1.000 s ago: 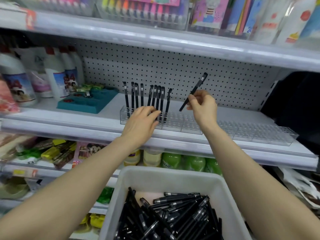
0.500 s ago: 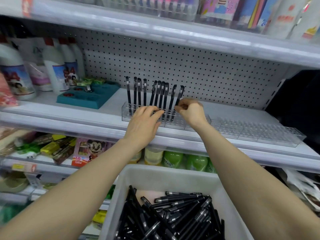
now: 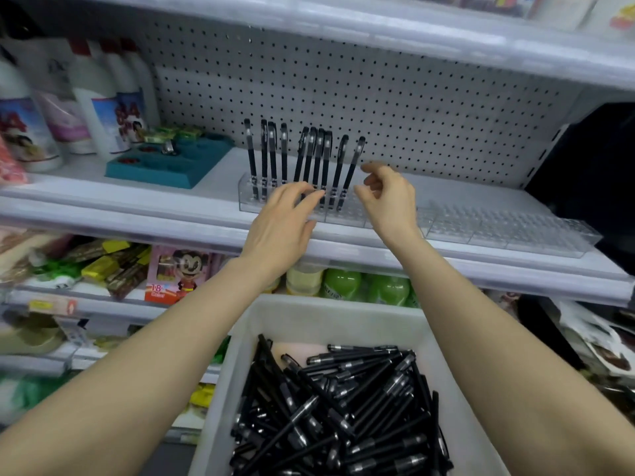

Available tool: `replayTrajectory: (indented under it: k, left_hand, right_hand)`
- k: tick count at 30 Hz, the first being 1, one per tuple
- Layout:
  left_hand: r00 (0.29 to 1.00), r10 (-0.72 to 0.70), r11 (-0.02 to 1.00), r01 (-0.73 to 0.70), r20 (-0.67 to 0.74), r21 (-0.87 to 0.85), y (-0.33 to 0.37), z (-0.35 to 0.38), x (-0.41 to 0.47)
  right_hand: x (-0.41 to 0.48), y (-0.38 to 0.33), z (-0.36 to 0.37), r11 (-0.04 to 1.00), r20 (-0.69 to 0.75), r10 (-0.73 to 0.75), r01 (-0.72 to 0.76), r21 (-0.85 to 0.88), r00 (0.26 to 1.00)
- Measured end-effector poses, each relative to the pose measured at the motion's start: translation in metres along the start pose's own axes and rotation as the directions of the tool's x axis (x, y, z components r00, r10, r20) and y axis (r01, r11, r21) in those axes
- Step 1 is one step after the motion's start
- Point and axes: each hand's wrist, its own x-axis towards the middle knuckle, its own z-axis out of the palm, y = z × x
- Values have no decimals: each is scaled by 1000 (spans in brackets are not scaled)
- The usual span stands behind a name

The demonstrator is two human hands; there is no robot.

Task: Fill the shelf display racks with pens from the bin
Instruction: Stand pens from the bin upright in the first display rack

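Standing pens (image 3: 311, 156): long axis near upright, caps up, in clear rack (image 3: 244, 201)
Left hand (image 3: 281, 228): fingers straight, touching rack
Right hand (image 3: 390, 201): loosely curled, empty

You are looking at a pink cartoon pack (image 3: 178, 273) on the lower shelf (image 3: 103, 305), reading "18" with "Color" beneath. The bottles' (image 3: 99, 97) labels are blurring beyond reading.

Pens (image 3: 338, 166) in rack (image 3: 498, 228): black. Rack: clear. Loose pens (image 3: 343, 407): black, silver bands. Bin (image 3: 326, 314): white. Pegboard (image 3: 412, 115): pale grey, regular dark dots. Tray (image 3: 165, 170): teal. Lower bottles (image 3: 343, 283): green.
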Motion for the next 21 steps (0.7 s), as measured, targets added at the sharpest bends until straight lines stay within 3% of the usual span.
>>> replayTrajectory:
  k: [4,9,12,15,19,21]
  left_hand:
    - [998,16,995,-10,54,-103,24,2,-35]
    - [979,31,989,-1,201,-147,39,28,-73]
    - [963,-50,987,89,266,-137,38,42,-88]
    - [951,-75,985,117,299,-126,35,48,-94]
    - [954,-84,980,130,287,-147,34,48,-93]
    - [957,-80,980,126,280,-151,34,48,-94]
  right_hand:
    - [-63,7,-3,995,-25,-66,68,70,998]
    - [-133,24,0,1000,180,-6,4,10,984]
    - [-150,31,-4,994,393,39,4,-108,919]
    - [-155,30,-5,980,479,19,79,-183,878]
    - [-167,30,7,942,710,126,142,-305,693]
    - [-172,29,13,901,744,142,226,-370,653]
